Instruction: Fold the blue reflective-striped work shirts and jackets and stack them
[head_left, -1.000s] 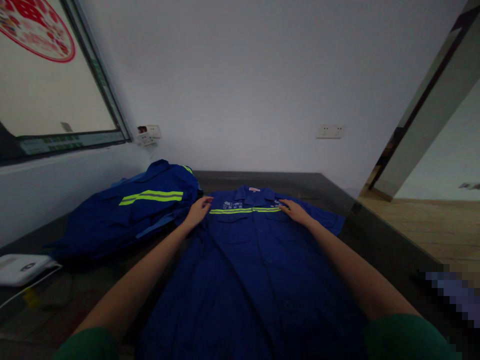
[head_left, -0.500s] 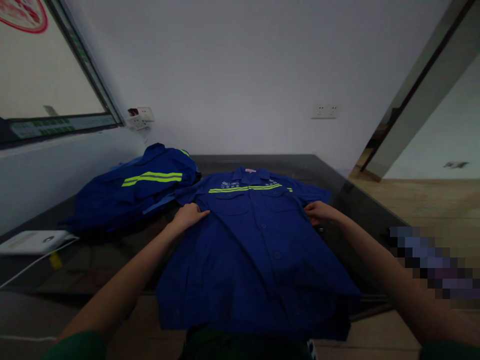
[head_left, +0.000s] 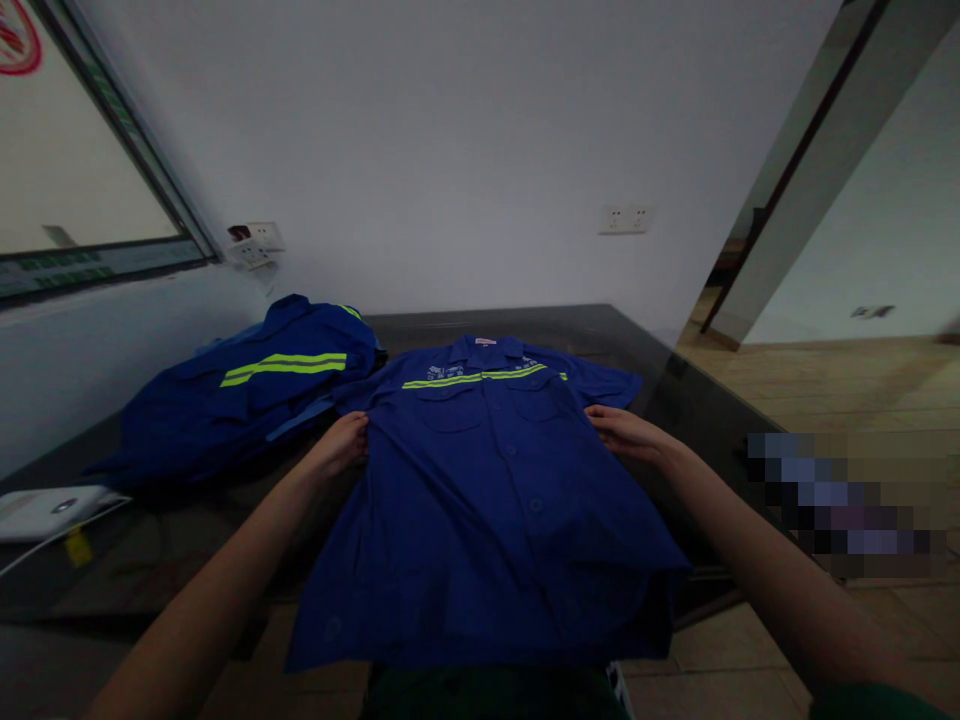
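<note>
A blue short-sleeved work shirt (head_left: 480, 480) lies front up, collar away from me, with a yellow-green reflective stripe across its chest. Its lower hem hangs over the near edge of the dark table (head_left: 675, 400). My left hand (head_left: 343, 440) pinches the shirt's left side just below the sleeve. On the opposite side, my right hand (head_left: 619, 430) holds the edge under the other sleeve, fingers closed on the cloth. Between both hands the fabric is spread fairly flat, with a few folds lower down.
More blue clothing with reflective stripes (head_left: 247, 390) is heaped at the left. A white device (head_left: 45, 510) with a cable lies at the table's left edge. Sockets (head_left: 626, 219) are on the wall behind. At right is tiled floor with a pixelated patch.
My left hand has shifted outward from on top of the shirt to its side edge, and the cloth there looks flatter. The whole view has turned slightly right.
</note>
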